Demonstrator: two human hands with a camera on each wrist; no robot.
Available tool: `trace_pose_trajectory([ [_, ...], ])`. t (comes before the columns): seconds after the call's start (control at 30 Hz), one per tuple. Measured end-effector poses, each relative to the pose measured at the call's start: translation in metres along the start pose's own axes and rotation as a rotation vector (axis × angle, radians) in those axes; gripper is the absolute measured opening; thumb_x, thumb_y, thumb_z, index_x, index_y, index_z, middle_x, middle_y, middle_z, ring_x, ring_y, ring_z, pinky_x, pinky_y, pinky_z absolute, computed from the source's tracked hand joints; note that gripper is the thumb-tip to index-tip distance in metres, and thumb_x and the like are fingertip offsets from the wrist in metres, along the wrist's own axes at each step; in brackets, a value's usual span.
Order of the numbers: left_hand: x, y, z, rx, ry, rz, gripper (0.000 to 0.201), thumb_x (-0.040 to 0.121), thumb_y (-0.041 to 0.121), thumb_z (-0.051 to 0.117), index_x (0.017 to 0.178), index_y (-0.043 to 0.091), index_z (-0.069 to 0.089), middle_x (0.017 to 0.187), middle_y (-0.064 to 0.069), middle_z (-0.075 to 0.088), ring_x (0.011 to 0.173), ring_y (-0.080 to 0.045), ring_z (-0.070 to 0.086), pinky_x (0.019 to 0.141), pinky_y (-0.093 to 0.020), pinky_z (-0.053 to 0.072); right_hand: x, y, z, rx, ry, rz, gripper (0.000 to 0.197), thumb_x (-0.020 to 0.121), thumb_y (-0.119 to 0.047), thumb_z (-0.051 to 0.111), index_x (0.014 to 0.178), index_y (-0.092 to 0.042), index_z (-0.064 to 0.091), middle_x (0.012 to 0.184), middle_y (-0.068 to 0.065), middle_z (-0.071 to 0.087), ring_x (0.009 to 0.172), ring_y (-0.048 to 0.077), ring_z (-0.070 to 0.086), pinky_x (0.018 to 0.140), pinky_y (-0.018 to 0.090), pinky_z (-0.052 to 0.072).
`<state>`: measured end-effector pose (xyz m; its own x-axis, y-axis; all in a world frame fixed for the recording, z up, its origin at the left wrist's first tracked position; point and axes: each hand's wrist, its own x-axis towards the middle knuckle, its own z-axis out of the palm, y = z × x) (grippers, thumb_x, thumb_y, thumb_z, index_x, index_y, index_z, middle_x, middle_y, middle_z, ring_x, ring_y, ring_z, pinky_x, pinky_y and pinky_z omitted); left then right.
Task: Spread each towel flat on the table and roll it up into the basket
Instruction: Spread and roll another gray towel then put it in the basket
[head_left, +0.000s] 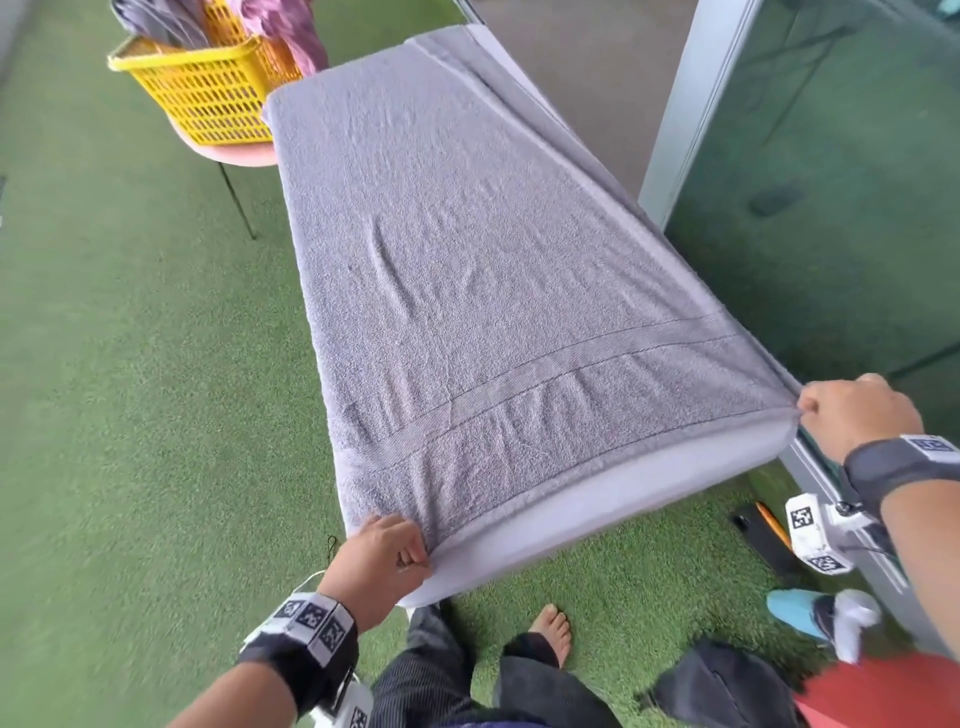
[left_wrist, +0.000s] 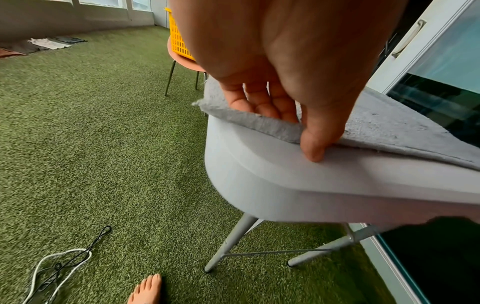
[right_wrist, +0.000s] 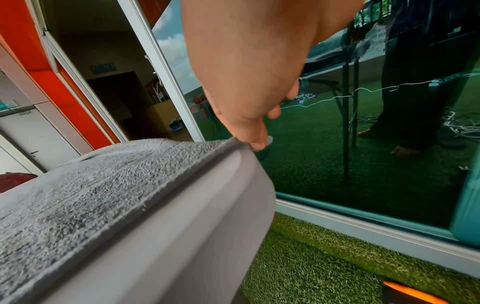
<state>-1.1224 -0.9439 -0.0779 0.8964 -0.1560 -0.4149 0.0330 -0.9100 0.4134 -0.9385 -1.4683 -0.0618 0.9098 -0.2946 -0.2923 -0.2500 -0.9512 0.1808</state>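
A grey towel (head_left: 467, 249) lies spread flat over almost the whole white table (head_left: 597, 499), with a few shallow wrinkles near its middle. My left hand (head_left: 387, 551) pinches the towel's near left corner (left_wrist: 275, 127) at the table's front edge, thumb under the hem. My right hand (head_left: 847, 415) pinches the near right corner (right_wrist: 233, 144) between thumb and fingers, pulling it taut past the table's corner. A yellow basket (head_left: 208, 88) stands on a pink chair beyond the table's far left end, holding other towels.
Green artificial turf (head_left: 130, 364) surrounds the table. A glass sliding door (head_left: 831, 182) runs close along the table's right side. Cables (left_wrist: 59, 265) lie on the turf by my bare feet. Bags and a dark object with an orange stripe (head_left: 763, 535) sit near the right front.
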Motion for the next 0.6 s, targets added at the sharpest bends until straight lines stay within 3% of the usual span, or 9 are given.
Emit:
trace_pose_trajectory([
  [0.13, -0.004, 0.001, 0.001, 0.014, -0.019, 0.057, 0.015, 0.086, 0.047, 0.067, 0.080, 0.040, 0.056, 0.088, 0.025, 0.053, 0.086, 0.008, 0.048, 0.076, -0.013, 0.046, -0.004, -0.003, -0.002, 0.005, -0.036, 0.012, 0.016, 0.091, -0.030, 0.056, 0.086, -0.039, 0.069, 0.094, 0.011, 0.047, 0.070, 0.033, 0.059, 0.068, 0.034, 0.051],
  [0.23, -0.004, -0.001, -0.005, -0.006, -0.042, 0.059, 0.010, 0.087, 0.048, 0.063, 0.083, 0.039, 0.060, 0.089, 0.023, 0.056, 0.084, 0.007, 0.053, 0.076, -0.011, 0.047, -0.007, -0.012, -0.011, 0.002, -0.053, 0.015, 0.022, 0.092, -0.020, 0.052, 0.095, -0.035, 0.068, 0.098, 0.010, 0.050, 0.084, 0.034, 0.059, 0.073, 0.036, 0.052],
  [0.33, -0.002, -0.009, -0.021, -0.064, -0.021, 0.044, 0.007, 0.091, 0.042, 0.062, 0.085, 0.039, 0.065, 0.086, 0.023, 0.060, 0.078, 0.006, 0.059, 0.071, -0.009, 0.048, -0.006, -0.025, -0.020, 0.017, 0.020, -0.030, 0.027, 0.094, -0.015, 0.049, 0.109, -0.029, 0.067, 0.108, 0.007, 0.061, 0.104, 0.031, 0.051, 0.079, 0.039, 0.051],
  [0.43, 0.000, -0.029, -0.042, -0.073, 0.047, -0.003, 0.006, 0.094, 0.034, 0.062, 0.092, 0.035, 0.067, 0.087, 0.024, 0.062, 0.075, 0.008, 0.060, 0.069, -0.006, 0.047, -0.006, -0.052, -0.032, 0.063, 0.079, -0.072, 0.024, 0.094, -0.019, 0.050, 0.108, -0.027, 0.067, 0.114, 0.007, 0.061, 0.109, 0.031, 0.049, 0.080, 0.041, 0.051],
  [0.53, 0.000, -0.057, -0.064, -0.076, 0.091, -0.076, 0.005, 0.095, 0.033, 0.062, 0.092, 0.036, 0.065, 0.086, 0.020, 0.064, 0.075, 0.008, 0.059, 0.065, -0.006, 0.045, -0.016, -0.101, -0.047, 0.130, 0.112, -0.107, 0.023, 0.096, -0.023, 0.046, 0.094, -0.025, 0.069, 0.102, 0.008, 0.062, 0.101, 0.031, 0.053, 0.075, 0.040, 0.052],
  [0.6, -0.001, -0.080, -0.081, -0.106, 0.121, -0.147, 0.006, 0.095, 0.036, 0.061, 0.090, 0.037, 0.064, 0.084, 0.021, 0.064, 0.076, 0.008, 0.059, 0.062, -0.006, 0.042, -0.028, -0.138, -0.056, 0.200, 0.119, -0.153, 0.023, 0.094, -0.027, 0.048, 0.084, -0.027, 0.068, 0.084, 0.003, 0.063, 0.083, 0.027, 0.059, 0.066, 0.034, 0.051],
])
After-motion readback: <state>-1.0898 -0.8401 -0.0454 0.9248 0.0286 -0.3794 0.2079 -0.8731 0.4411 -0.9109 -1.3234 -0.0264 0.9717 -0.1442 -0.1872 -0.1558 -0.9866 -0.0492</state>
